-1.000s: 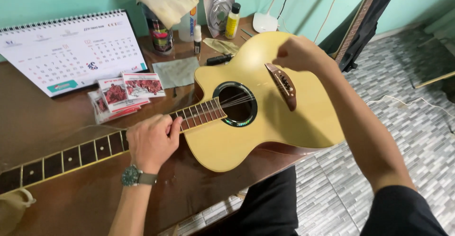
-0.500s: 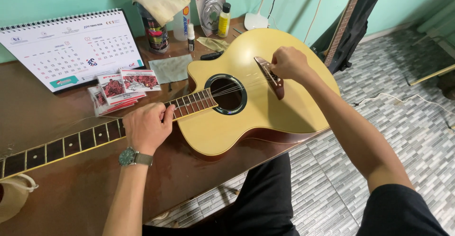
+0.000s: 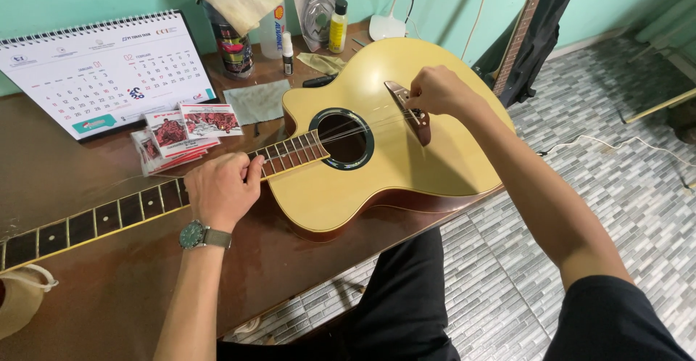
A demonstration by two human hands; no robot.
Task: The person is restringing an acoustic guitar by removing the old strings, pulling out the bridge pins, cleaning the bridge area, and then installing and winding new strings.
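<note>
I see the acoustic guitar (image 3: 377,165) lying face up on the brown table (image 3: 109,288), its body overhanging the near edge and its neck (image 3: 109,216) running off to my left. My left hand (image 3: 217,191) is closed over the neck near the body joint, pressing it down. My right hand (image 3: 435,89) is at the bridge (image 3: 420,125), fingertips pinched together on what looks like a bridge pin or string end, though it is too small to tell. I judge the guitar light, hollow and easily dented, its glossy top slippery; the neck is the safe hold. The strings will be thin and springy. String packets (image 3: 181,133) lie just behind the neck, beside a desk calendar (image 3: 101,71).
</note>
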